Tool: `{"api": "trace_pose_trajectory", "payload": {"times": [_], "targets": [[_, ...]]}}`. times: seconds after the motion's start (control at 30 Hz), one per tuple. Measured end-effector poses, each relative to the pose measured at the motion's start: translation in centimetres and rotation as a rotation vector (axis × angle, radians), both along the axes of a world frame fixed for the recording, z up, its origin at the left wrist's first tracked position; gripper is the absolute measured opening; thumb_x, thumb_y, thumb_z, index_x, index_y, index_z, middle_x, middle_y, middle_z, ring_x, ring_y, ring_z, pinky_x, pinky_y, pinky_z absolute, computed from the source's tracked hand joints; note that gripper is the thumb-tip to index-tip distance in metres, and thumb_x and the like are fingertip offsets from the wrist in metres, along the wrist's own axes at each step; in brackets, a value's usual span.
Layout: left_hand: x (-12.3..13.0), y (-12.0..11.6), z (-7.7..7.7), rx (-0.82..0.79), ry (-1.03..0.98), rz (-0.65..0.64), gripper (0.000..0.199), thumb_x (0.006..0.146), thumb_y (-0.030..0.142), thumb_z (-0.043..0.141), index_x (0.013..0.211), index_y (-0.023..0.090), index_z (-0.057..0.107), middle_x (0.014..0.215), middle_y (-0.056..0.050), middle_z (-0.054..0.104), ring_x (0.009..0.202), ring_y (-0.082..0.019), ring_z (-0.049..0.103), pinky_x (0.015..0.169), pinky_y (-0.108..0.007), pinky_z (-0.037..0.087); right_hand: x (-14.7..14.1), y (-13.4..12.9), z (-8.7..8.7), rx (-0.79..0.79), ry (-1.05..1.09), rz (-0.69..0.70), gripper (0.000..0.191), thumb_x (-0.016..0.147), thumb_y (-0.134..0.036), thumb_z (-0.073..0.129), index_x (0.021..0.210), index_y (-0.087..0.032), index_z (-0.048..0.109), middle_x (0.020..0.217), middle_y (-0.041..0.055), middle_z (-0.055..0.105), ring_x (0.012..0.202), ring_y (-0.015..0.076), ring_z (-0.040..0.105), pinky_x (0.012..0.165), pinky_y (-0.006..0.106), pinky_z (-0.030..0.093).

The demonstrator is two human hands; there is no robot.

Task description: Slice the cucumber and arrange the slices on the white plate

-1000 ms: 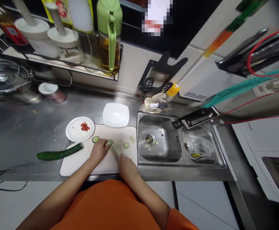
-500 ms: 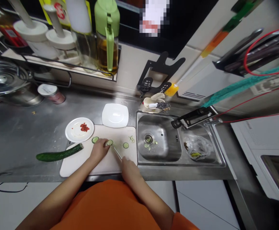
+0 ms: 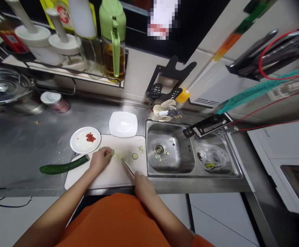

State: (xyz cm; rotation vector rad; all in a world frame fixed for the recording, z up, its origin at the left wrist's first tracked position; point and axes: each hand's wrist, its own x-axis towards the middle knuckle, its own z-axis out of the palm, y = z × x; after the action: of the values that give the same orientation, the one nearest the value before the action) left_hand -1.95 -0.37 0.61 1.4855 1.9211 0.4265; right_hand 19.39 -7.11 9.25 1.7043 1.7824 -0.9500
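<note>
My left hand is closed on a small piece of cucumber above the white cutting board. My right hand grips a knife, its blade pointing up and left over the board, a little apart from the piece. On the board's right part lie a round cucumber slice and thin green peelings. A whole cucumber rests with one end on the board's left edge. Part of another slice shows behind my left hand.
A round plate with red bits touches the board's upper left, and a white square plate stands behind it. To the right is a steel sink with cucumber scraps. Bottles stand on a wall shelf at the upper left.
My left hand has moved slightly left with the cucumber piece. The knife in my right hand has shifted right and down, away from the piece.
</note>
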Motion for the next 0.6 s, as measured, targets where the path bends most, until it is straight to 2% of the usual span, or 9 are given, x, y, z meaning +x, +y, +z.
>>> {"api": "trace_pose_trajectory", "payload": {"times": [0.13, 0.23, 0.4, 0.6], "targets": [[-2.8, 0.2, 0.0, -0.006, 0.098, 0.071, 0.017, 0.077, 0.037, 0.052, 0.079, 0.022, 0.061, 0.072, 0.001, 0.067, 0.065, -0.015, 0.058, 0.062, -0.023, 0.037, 0.2, -0.1, -0.3, 0.009, 0.002, 0.003, 0.038, 0.081, 0.0, 0.037, 0.113, -0.015, 0.05, 0.093, 0.0133, 0.064, 0.099, 0.0242, 0.062, 0.072, 0.028, 0.048], [-3.8, 0.4, 0.0, -0.049, 0.215, 0.08, 0.017, 0.078, 0.035, 0.049, 0.083, 0.024, 0.061, 0.074, -0.001, 0.068, 0.067, -0.018, 0.059, 0.061, -0.025, 0.036, 0.2, -0.1, -0.4, -0.001, -0.003, 0.008, 0.035, 0.082, -0.002, 0.04, 0.114, -0.015, 0.049, 0.093, 0.0131, 0.064, 0.097, 0.0238, 0.062, 0.072, 0.028, 0.047], [-3.5, 0.5, 0.0, -0.062, 0.318, 0.037, 0.019, 0.08, 0.035, 0.047, 0.087, 0.024, 0.06, 0.077, -0.004, 0.068, 0.068, -0.021, 0.06, 0.059, -0.026, 0.035, 0.3, 0.0, -0.5, -0.007, 0.001, 0.024, 0.033, 0.082, -0.005, 0.045, 0.114, -0.016, 0.049, 0.094, 0.0128, 0.063, 0.097, 0.0229, 0.062, 0.072, 0.027, 0.046], [-3.4, 0.2, 0.4, -0.029, 0.384, -0.029, 0.023, 0.083, 0.034, 0.044, 0.09, 0.022, 0.062, 0.083, -0.007, 0.066, 0.072, -0.021, 0.06, 0.061, -0.028, 0.037, 0.2, 0.0, -0.4, 0.013, -0.01, 0.012, 0.036, 0.084, -0.001, 0.035, 0.113, -0.016, 0.049, 0.093, 0.0125, 0.064, 0.096, 0.023, 0.063, 0.071, 0.028, 0.047]]}}
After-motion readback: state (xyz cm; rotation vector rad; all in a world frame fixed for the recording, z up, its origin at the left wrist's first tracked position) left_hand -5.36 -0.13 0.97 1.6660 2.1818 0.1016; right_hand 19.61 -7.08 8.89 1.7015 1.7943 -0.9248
